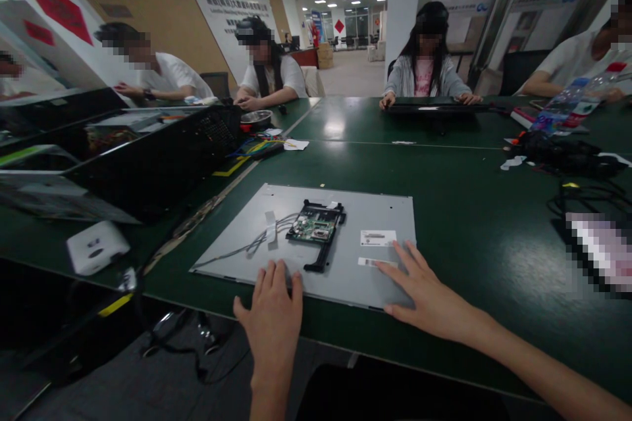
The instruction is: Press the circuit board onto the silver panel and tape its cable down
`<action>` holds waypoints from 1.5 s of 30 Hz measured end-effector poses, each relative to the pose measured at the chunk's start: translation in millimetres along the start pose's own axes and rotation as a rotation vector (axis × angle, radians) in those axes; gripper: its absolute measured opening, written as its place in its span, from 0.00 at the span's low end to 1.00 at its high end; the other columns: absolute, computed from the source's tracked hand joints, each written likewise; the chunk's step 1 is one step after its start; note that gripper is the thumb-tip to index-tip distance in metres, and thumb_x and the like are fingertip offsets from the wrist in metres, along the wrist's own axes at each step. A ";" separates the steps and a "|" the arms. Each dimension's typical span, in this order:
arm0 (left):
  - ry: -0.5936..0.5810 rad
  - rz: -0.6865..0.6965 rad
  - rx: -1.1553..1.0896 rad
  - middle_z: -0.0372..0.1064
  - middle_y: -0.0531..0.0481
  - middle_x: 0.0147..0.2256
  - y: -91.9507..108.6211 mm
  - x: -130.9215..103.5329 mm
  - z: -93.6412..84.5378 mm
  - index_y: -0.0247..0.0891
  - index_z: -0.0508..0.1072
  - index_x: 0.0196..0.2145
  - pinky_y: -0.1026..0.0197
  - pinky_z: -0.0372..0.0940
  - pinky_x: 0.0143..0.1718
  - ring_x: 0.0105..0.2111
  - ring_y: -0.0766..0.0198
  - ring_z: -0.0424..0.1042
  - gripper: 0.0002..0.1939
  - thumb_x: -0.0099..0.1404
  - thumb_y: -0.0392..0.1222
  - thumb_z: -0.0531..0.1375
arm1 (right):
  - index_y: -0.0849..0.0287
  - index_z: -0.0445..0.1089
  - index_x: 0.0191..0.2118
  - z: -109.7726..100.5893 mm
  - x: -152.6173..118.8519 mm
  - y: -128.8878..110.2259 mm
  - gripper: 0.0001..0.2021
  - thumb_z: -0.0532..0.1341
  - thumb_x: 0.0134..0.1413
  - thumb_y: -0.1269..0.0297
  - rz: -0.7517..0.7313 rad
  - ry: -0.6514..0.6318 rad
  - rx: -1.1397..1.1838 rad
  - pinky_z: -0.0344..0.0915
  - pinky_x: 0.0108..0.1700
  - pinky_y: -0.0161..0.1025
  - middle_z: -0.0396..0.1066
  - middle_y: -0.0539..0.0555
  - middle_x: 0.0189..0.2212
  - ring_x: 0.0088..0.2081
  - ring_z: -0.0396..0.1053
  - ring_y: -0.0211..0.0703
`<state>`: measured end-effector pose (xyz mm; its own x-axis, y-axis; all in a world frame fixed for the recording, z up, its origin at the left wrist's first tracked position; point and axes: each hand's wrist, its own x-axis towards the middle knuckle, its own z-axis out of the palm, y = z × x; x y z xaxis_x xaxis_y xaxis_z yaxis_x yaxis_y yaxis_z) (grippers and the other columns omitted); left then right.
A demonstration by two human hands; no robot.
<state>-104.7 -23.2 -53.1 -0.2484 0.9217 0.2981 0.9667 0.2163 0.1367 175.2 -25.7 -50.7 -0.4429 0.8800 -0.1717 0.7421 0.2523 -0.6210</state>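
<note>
A flat grey display panel (345,283) lies back side up on the green table near its front edge. A green circuit board (316,223) in a black plastic bracket (323,256) sits on it, with thin grey cables (241,247) running left under a strip of tape (271,227). My left hand (274,306) rests at the panel's near edge, fingers stretched forward. Over the right side lies my right hand (424,293), fingers spread on the panel by two white labels (378,237). Neither hand grips anything.
An open black computer case (162,158) stands at left, beside a small white box (97,248). Plastic bottles (557,105), dark cables (548,151) and a blurred pink item (605,250) are at right. Across the table, a person (429,72) holds a dark panel (434,112); several others sit around.
</note>
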 end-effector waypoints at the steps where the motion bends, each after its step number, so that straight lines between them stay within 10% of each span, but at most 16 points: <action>1: -0.005 -0.006 0.009 0.62 0.34 0.62 -1.1 1.0 0.6 0.34 0.68 0.59 0.28 0.41 0.63 0.63 0.47 0.60 0.24 0.74 0.46 0.44 | 0.47 0.52 0.71 0.3 1.1 -2.0 0.36 0.60 0.60 0.47 -0.002 -0.005 -0.025 0.36 0.69 0.59 0.24 0.54 0.74 0.72 0.20 0.62; 17: -0.118 -0.118 0.026 0.59 0.37 0.64 -37.7 36.9 -1.9 0.37 0.64 0.61 0.29 0.44 0.63 0.66 0.48 0.56 0.25 0.74 0.49 0.44 | 0.57 0.51 0.71 18.8 41.4 -50.4 0.36 0.48 0.66 0.42 -0.131 0.029 -0.275 0.34 0.67 0.69 0.41 0.63 0.73 0.70 0.29 0.78; 33: -0.126 -0.159 0.032 0.60 0.36 0.64 -48.7 49.1 -1.4 0.36 0.63 0.61 0.28 0.46 0.62 0.65 0.46 0.57 0.24 0.73 0.48 0.45 | 0.58 0.52 0.71 26.4 57.4 -52.2 0.36 0.47 0.66 0.41 -0.201 0.085 -0.293 0.34 0.68 0.66 0.41 0.63 0.73 0.71 0.30 0.72; 45: -0.151 0.084 0.186 0.73 0.38 0.47 -8.8 74.1 -19.9 0.35 0.73 0.47 0.53 0.65 0.48 0.47 0.50 0.73 0.23 0.72 0.52 0.47 | 0.57 0.51 0.71 23.9 59.3 -52.6 0.36 0.46 0.66 0.40 -0.190 0.071 -0.255 0.32 0.68 0.65 0.40 0.62 0.73 0.72 0.28 0.70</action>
<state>-132.8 36.8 -13.4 -0.1683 0.9735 0.1552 0.9817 0.1798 -0.0631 97.8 3.6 -46.5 -0.5561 0.8311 -0.0111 0.7555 0.4998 -0.4236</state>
